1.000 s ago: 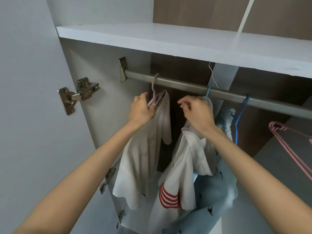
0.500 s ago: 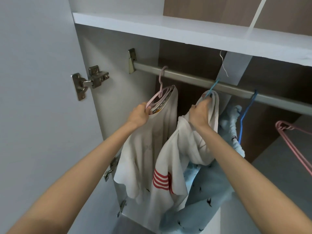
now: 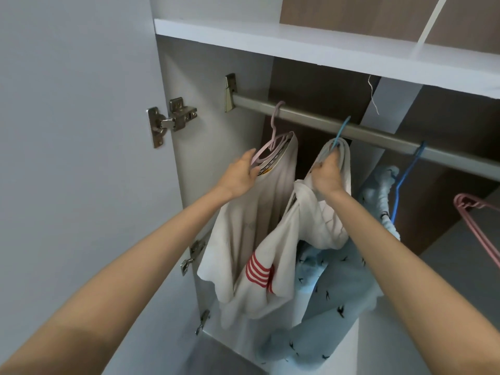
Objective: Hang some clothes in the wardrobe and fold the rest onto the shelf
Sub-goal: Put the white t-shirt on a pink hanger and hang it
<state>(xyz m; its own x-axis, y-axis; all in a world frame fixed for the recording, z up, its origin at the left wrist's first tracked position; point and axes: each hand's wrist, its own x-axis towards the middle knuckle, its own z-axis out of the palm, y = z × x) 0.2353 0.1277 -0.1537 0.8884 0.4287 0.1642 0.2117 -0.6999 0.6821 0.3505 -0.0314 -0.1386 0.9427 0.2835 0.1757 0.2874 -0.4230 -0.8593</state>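
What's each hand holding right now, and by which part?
The left hand grips the mauve hanger by its near shoulder arm. The right hand grips the white shirt at its top, just under the light-blue hanger hook.

No writing can be read. Just beside the fingertips of the left hand (image 3: 240, 175), which grips a pale pink hanger (image 3: 266, 152), the inner collar band (image 3: 273, 162) of the cream shirt (image 3: 270, 201) carries a row of small dark marks, too small to make out. Below that hand's wrist, a faint pale print (image 3: 249, 226) on the shirt's front is illegible. Below the right hand (image 3: 326, 177), the white garment (image 3: 319, 226) it grips bears red bars (image 3: 258, 272), a pattern rather than lettering.
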